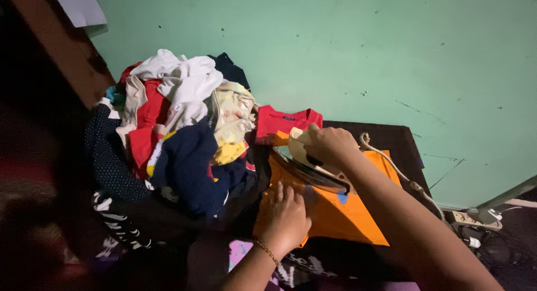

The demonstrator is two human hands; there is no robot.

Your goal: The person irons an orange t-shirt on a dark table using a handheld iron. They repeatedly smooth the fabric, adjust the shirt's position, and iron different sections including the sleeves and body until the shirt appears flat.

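An orange garment (341, 212) lies flat on a dark table (400, 135). My right hand (330, 145) grips the handle of a cream electric iron (305, 162), whose metal soleplate is tilted up over the orange cloth. Flat on the near left part of the same cloth lies my left hand (284, 215), fingers spread, a thin gold bracelet at its wrist. A red shirt (282, 123) lies just beyond the iron.
A heap of mixed clothes (179, 128), white, red, navy and yellow, fills the table's left side. The iron's cord (403, 176) runs right to a power strip (475, 219) on the floor. A green wall (363, 50) stands behind. A dark wooden edge (61, 45) is at left.
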